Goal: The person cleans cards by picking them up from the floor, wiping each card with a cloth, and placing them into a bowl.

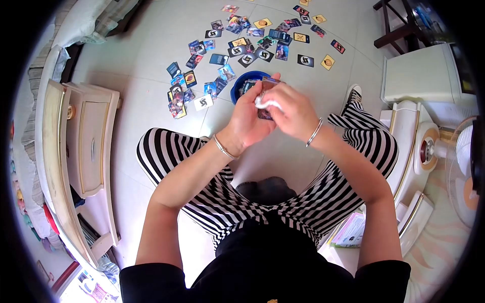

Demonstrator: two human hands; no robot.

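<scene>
My left hand [246, 123] is held out over the floor with a trading card [264, 114] lying across its fingers. Just to the right, my right hand [293, 108] pinches a crumpled white tissue [267, 104] and presses it against the card. My fingers and the tissue cover much of the card's face. Right below my hands stands a round blue tub [235, 91], partly hidden, with cards inside.
Many picture cards [247, 59] lie scattered over the tiled floor ahead. A white drawer cabinet [93, 141] stands left. To the right are a pale cabinet [422, 76], a dark wooden stool [399, 25] and a fan [462, 171]. My striped legs [166, 146] flank the workspace.
</scene>
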